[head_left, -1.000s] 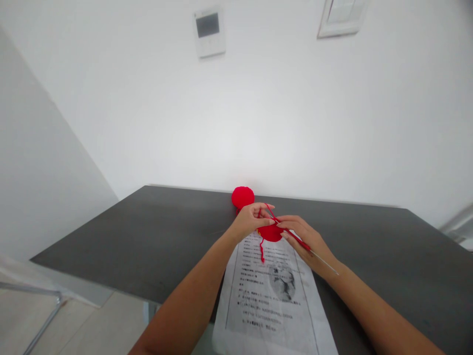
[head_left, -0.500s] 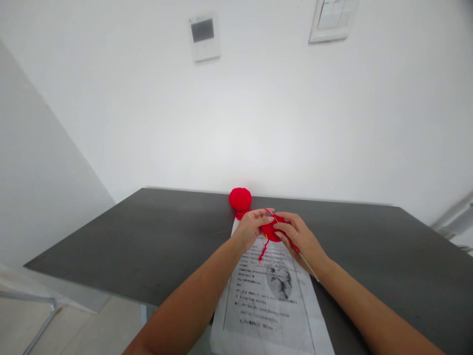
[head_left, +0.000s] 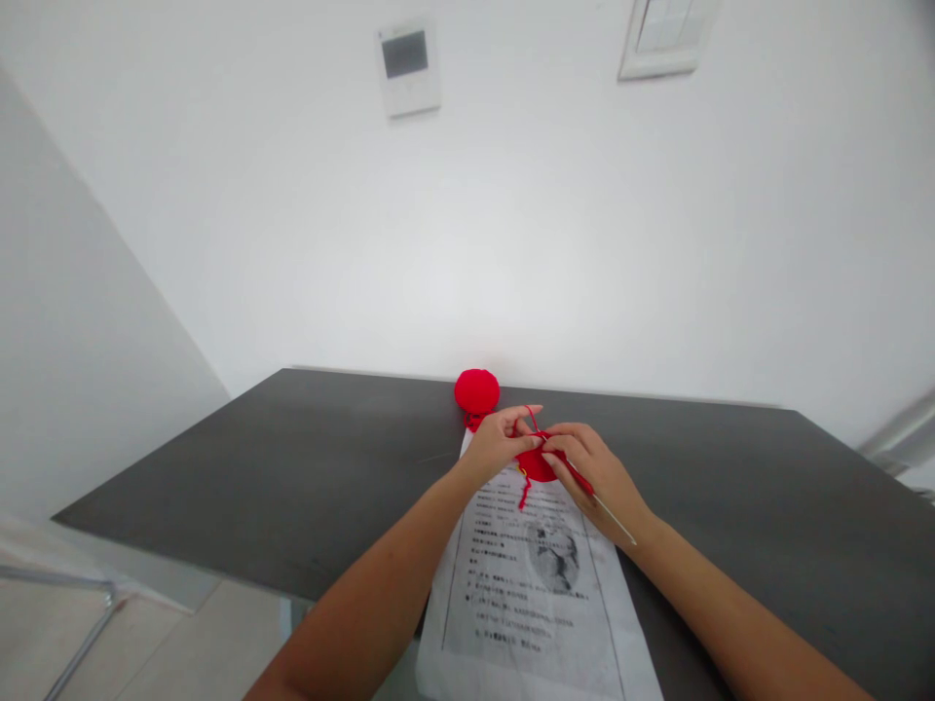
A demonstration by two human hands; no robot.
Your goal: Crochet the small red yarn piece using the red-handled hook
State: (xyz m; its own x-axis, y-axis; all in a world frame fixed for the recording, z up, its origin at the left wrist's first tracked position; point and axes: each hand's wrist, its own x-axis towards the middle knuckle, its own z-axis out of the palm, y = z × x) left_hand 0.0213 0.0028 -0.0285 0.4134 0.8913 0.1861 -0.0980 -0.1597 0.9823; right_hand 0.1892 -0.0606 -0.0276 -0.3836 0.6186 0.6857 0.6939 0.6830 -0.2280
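My left hand (head_left: 498, 440) pinches the edge of a round red crochet piece (head_left: 539, 467), and a strand of red yarn runs over its raised index finger. In my right hand (head_left: 590, 465) is a crochet hook (head_left: 582, 479) with a red grip and a thin pale shaft that sticks out behind the palm. The hook's front tip meets the top edge of the piece between both hands. A small yellow stitch marker (head_left: 522, 471) and a short red yarn tail (head_left: 524, 495) hang at the piece's lower left. Behind my left hand sits a red yarn ball (head_left: 477, 391).
A printed paper sheet (head_left: 511, 604) with text and a grey picture lies under my hands on the dark table (head_left: 292, 467). The table's back edge meets a white wall holding a panel (head_left: 409, 70) and a switch plate (head_left: 663, 39).
My left index finger has lifted and straightened, drawing the yarn up into a visible strand. The crochet piece has shifted slightly. My right hand keeps its hold on the hook.
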